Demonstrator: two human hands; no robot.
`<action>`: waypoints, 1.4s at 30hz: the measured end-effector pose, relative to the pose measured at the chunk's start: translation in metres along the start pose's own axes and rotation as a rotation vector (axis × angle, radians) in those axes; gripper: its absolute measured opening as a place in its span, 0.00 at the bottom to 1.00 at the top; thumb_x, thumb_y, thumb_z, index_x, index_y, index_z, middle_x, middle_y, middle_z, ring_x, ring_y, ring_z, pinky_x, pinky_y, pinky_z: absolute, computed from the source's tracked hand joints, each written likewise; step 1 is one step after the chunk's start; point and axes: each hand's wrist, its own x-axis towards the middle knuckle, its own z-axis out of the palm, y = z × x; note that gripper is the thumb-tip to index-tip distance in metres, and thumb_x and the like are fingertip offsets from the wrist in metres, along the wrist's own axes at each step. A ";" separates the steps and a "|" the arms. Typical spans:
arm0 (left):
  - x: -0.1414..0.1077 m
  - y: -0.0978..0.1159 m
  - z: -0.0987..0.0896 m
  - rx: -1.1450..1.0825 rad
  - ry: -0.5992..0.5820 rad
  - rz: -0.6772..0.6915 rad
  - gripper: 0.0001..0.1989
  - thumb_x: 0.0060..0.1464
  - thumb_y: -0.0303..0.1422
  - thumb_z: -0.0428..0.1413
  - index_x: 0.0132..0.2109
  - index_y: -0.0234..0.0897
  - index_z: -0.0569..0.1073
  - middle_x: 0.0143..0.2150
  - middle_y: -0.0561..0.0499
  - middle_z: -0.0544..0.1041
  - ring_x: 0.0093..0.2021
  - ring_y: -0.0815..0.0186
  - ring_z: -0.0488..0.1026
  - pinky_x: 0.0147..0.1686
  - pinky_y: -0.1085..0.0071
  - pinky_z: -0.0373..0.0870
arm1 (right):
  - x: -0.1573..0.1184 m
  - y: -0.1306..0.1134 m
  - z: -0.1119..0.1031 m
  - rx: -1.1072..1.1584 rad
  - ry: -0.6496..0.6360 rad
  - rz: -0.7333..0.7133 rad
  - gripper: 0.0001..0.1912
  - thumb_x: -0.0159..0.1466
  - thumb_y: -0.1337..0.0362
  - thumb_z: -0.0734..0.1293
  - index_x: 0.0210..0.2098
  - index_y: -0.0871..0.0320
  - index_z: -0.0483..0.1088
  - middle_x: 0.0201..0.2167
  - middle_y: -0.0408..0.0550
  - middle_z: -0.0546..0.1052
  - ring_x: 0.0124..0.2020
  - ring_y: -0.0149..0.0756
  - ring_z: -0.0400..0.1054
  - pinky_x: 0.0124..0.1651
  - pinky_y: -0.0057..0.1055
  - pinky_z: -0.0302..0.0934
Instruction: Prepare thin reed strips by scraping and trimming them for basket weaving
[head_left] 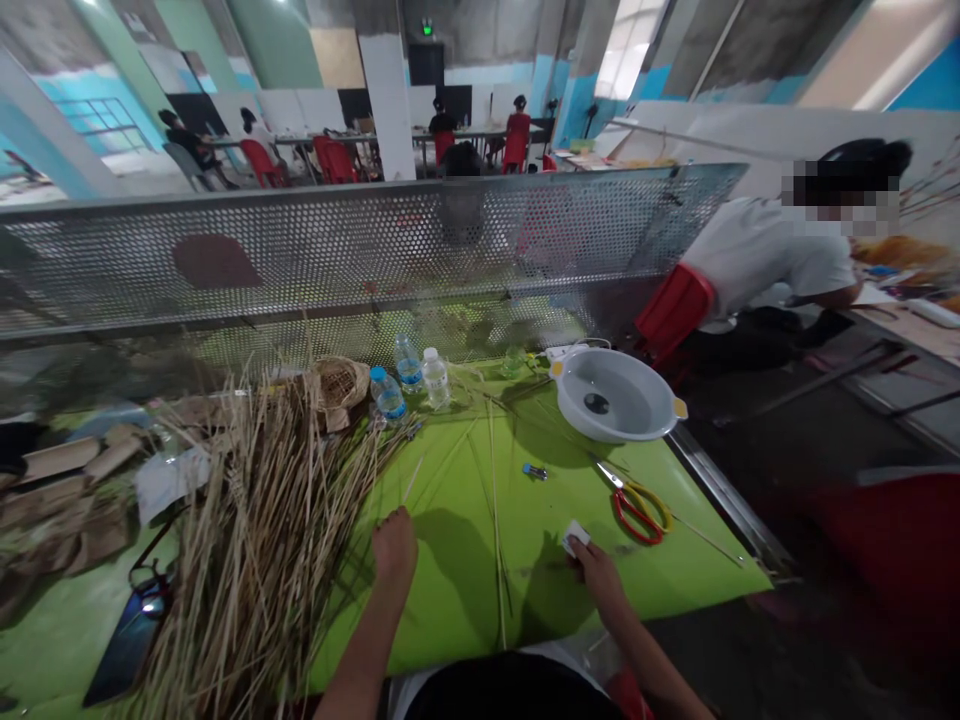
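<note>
Left hand closes, apparently on thin, pale straw-like strand; right hand pinches small white flat piece. Best grip strand lightly, avoiding kinks.

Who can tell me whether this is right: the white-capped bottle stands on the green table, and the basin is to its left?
Not quite: the head view shows the basin to the right of the white-capped bottle, both on the green table.

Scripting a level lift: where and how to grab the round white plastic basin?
I'd grip the basin by both yellow tabs together, coming from its left and right sides: they jut out past its round wall, and it sits upright.
</note>
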 end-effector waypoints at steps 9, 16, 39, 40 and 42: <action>-0.017 0.003 -0.001 -0.648 -0.166 -0.088 0.15 0.60 0.38 0.47 0.43 0.35 0.74 0.32 0.49 0.77 0.28 0.68 0.74 0.29 0.73 0.67 | -0.015 -0.021 0.019 0.206 -0.101 -0.004 0.26 0.52 0.39 0.62 0.25 0.59 0.70 0.19 0.47 0.73 0.19 0.35 0.63 0.26 0.32 0.57; -0.060 0.041 -0.009 -1.036 -0.228 -0.008 0.19 0.55 0.48 0.48 0.40 0.36 0.70 0.21 0.58 0.66 0.20 0.71 0.64 0.22 0.75 0.61 | -0.060 -0.093 0.074 0.377 -0.404 -0.094 0.26 0.58 0.41 0.64 0.34 0.59 0.73 0.27 0.49 0.76 0.24 0.35 0.65 0.30 0.32 0.60; -0.090 0.066 -0.020 -1.151 -0.216 0.070 0.17 0.52 0.50 0.53 0.32 0.39 0.67 0.17 0.61 0.60 0.17 0.71 0.56 0.19 0.75 0.52 | -0.093 -0.151 0.087 0.502 -0.495 -0.069 0.26 0.58 0.40 0.65 0.30 0.59 0.74 0.25 0.45 0.73 0.27 0.33 0.62 0.33 0.29 0.55; -0.092 0.067 -0.018 -1.144 -0.224 0.069 0.17 0.53 0.50 0.52 0.33 0.39 0.68 0.17 0.61 0.60 0.17 0.71 0.56 0.19 0.75 0.52 | -0.094 -0.152 0.087 0.514 -0.499 -0.071 0.25 0.58 0.40 0.66 0.30 0.59 0.74 0.26 0.45 0.73 0.28 0.33 0.62 0.33 0.29 0.55; -0.096 0.070 -0.016 -1.135 -0.232 0.052 0.18 0.52 0.50 0.52 0.36 0.39 0.70 0.18 0.60 0.61 0.17 0.71 0.56 0.19 0.74 0.52 | -0.097 -0.154 0.089 0.537 -0.489 -0.078 0.25 0.57 0.41 0.67 0.28 0.59 0.73 0.24 0.45 0.73 0.28 0.34 0.63 0.35 0.30 0.56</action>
